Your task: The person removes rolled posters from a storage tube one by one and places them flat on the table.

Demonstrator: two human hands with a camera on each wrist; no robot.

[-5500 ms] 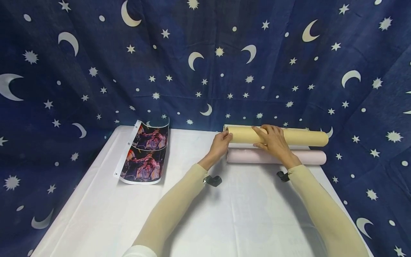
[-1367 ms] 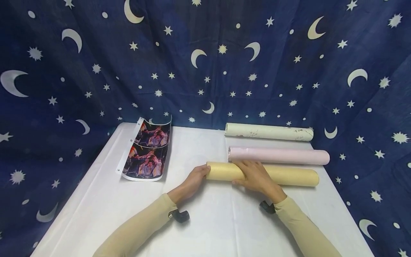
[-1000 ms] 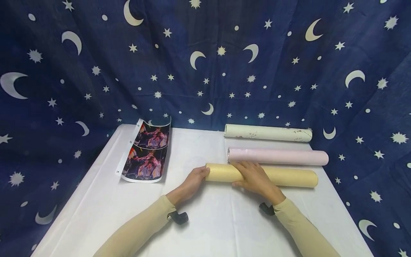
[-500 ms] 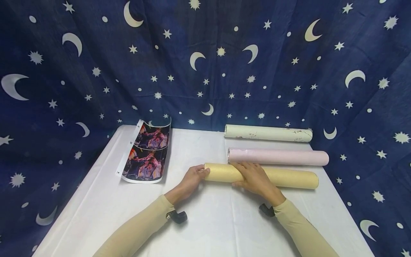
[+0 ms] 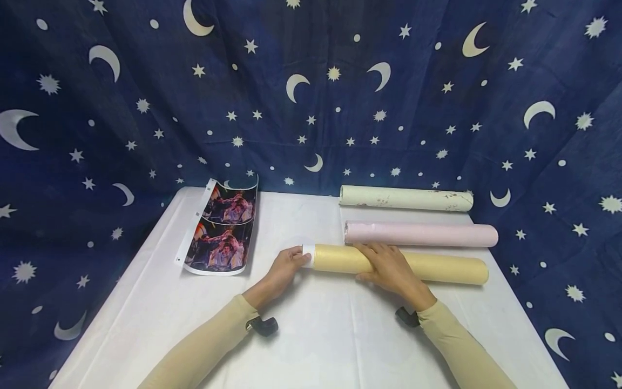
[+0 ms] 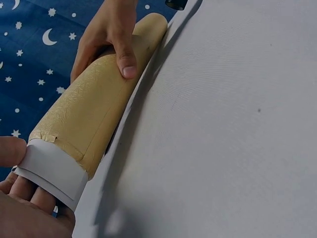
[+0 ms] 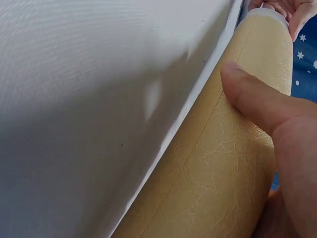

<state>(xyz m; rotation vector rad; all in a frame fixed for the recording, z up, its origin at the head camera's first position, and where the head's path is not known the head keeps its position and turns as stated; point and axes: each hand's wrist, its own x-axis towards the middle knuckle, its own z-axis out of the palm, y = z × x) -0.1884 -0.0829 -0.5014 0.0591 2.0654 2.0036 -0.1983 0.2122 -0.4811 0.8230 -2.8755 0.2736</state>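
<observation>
A yellow roll of crinkle-textured wallpaper (image 5: pixel 336 260) lies crosswise on the white-covered table. From its left end sticks a short band of rolled white paper (image 5: pixel 308 249). My left hand (image 5: pixel 281 272) pinches that band, thumb outside and fingers inside its rim, as the left wrist view shows on the white paper (image 6: pixel 52 166). My right hand (image 5: pixel 390 272) grips the yellow roll near its middle, thumb on the near side, seen closely on the yellow wallpaper (image 7: pixel 213 173) in the right wrist view. How far the white paper reaches inside is hidden.
Just behind lies a pink roll (image 5: pixel 418 234), and behind that a cream roll (image 5: pixel 403 198) with a floral print. At the back left, a curled printed sheet (image 5: pixel 221 246) shows two copies of one picture. A star-and-moon cloth (image 5: pixel 272 97) surrounds the table.
The yellow roll came from the back, over the pink roll, to the front. In the last half second my left hand has drawn white paper leftward out of its end.
</observation>
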